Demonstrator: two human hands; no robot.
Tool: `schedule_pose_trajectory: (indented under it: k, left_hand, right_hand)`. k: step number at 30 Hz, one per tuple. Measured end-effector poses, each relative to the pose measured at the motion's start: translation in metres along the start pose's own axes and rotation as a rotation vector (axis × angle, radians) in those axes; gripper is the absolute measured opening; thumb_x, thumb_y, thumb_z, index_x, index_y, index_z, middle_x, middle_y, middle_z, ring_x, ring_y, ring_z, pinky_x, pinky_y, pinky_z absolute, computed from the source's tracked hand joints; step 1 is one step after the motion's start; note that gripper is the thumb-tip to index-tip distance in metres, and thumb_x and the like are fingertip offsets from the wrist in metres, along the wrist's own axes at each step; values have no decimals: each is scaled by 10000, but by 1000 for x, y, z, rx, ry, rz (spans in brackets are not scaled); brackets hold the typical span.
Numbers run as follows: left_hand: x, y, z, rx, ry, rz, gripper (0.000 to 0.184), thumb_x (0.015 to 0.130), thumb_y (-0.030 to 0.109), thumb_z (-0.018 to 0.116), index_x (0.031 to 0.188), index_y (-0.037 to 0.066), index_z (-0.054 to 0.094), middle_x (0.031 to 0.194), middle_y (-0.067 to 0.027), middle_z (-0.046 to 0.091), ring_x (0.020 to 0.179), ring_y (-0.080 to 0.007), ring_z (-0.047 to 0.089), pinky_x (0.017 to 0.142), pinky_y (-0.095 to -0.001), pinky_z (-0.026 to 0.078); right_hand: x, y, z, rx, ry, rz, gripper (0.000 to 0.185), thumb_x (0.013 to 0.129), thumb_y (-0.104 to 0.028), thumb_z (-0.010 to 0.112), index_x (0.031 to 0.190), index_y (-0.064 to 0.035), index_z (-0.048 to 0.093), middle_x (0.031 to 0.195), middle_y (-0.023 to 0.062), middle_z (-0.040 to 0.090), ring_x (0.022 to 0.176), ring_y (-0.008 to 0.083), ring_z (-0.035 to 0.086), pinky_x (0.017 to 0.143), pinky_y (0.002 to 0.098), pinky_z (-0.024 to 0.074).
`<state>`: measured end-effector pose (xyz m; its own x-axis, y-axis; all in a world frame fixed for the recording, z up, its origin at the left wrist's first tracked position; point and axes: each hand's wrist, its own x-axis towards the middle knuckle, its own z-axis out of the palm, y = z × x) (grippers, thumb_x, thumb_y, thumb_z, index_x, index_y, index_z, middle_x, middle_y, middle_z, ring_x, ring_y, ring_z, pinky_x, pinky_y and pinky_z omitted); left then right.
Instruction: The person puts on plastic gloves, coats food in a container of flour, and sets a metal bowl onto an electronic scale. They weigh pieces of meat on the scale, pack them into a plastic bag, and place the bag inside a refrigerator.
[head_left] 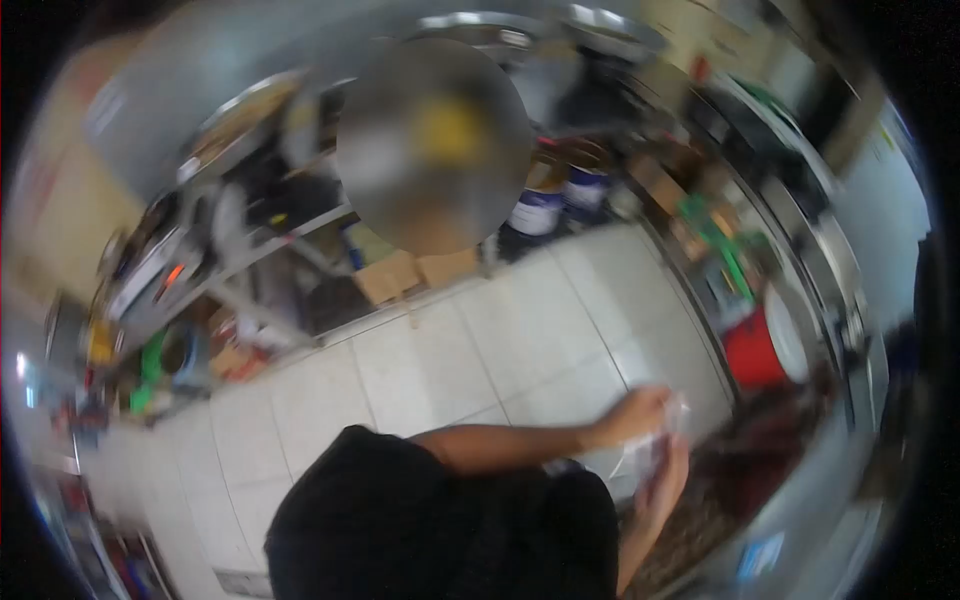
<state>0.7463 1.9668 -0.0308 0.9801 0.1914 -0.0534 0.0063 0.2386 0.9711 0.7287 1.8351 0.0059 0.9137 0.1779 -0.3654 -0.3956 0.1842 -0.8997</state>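
A person in a black short-sleeved shirt brings both hands together above a pale tiled floor, to the left of and below a red bucket in the head view. The left arm stretches across the body toward the bucket, its bare forearm nearly level, and the left hand pinches the upper end of what appears to be a clear plastic packet between bunched fingers. The right forearm rises steeply from below and left of the bucket, the right hand upright along the packet's side with fingers pointing up; blur hides whether those fingers are pressed together on it. The packet lies between the two hands, near the bucket, its contents impossible to make out. Well above and left of the bucket stand two tins with blue-and-white labels, their print too smeared to read. Well below the bucket, a small blue-and-white sticker shows on a pale surface, its wording likewise illegible
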Motion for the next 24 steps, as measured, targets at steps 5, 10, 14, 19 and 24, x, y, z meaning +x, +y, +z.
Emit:
schedule_pose_trajectory:
  k: [5, 10, 14, 19, 24]
  left_hand:
    - [114, -8, 14, -167, 152, -209, 256, 902, 299, 473, 1049, 99, 535, 914, -22, 596, 737, -93, 515, 659, -247, 422]
    - [228, 31, 88, 196, -43, 30, 492, 861, 377, 594, 1220, 62, 480, 1093, -56, 579, 914, -136, 510, 817, -317, 411]
    - [305, 40, 151, 614, -455, 61, 529, 788, 274, 712, 1218, 35, 516, 995, -53, 618, 827, -114, 535, 765, -278, 434]
    - [374, 25, 227, 501, -677, -31, 217, 834, 133, 673, 1002, 3, 634, 857, -5, 647, 778, -79, 575, 742, -218, 451]
    - [486, -12, 261, 369, -751, -78, 229, 847, 151, 659, 1022, 6, 630, 896, -16, 649, 826, -86, 575, 758, -226, 448]
  right_hand:
    - [141, -62, -65, -22, 121, -170, 175, 874, -104, 540, 1030, -33, 574, 753, -5, 519, 641, 60, 489, 527, 213, 398]
    - [233, -172, -128, -452, -132, -160, 147, 817, -178, 606, 843, -33, 620, 554, -34, 464, 460, 47, 392, 420, 220, 298]
    - [297, -230, -187, -678, -345, -5, 213, 811, -249, 660, 770, -44, 622, 509, -57, 432, 437, 31, 355, 401, 223, 251]
    - [352, -264, -254, -694, -267, -53, 238, 799, -280, 683, 778, -52, 617, 522, -38, 467, 442, 35, 388, 399, 222, 264]
    - [400, -286, -314, -591, -169, -54, 204, 837, -243, 622, 838, -39, 629, 671, -9, 586, 552, 48, 475, 508, 196, 384]
